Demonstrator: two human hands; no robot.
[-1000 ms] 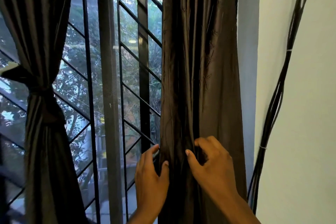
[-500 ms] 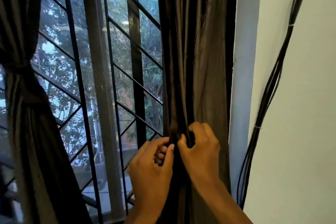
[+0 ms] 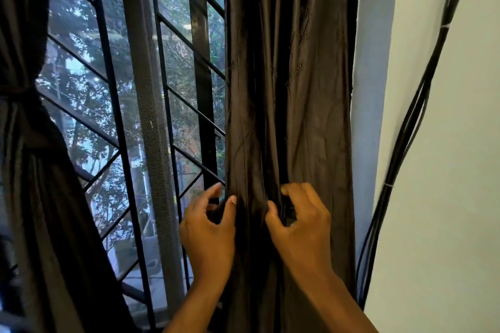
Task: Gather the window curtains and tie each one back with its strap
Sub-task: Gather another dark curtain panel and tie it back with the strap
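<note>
A dark brown right curtain (image 3: 292, 76) hangs gathered in folds beside the wall. My left hand (image 3: 209, 230) curls round its left edge, thumb in front and fingers behind the cloth. My right hand (image 3: 303, 222) pinches a fold near the curtain's middle, fingers tucked into a crease. No strap shows on this curtain. At the far left the left curtain (image 3: 40, 211) hangs cinched at the waist by its dark strap (image 3: 15, 92).
Between the curtains is a window with a black metal grille (image 3: 113, 105) and a grey mesh post (image 3: 151, 130). A bundle of black cables (image 3: 405, 130) runs down the white wall (image 3: 446, 170) on the right, close to the curtain's edge.
My hands have drawn apart a little on the right curtain, the left hand opening its grip round the edge. The view has shifted slightly, and the left curtain sits further left.
</note>
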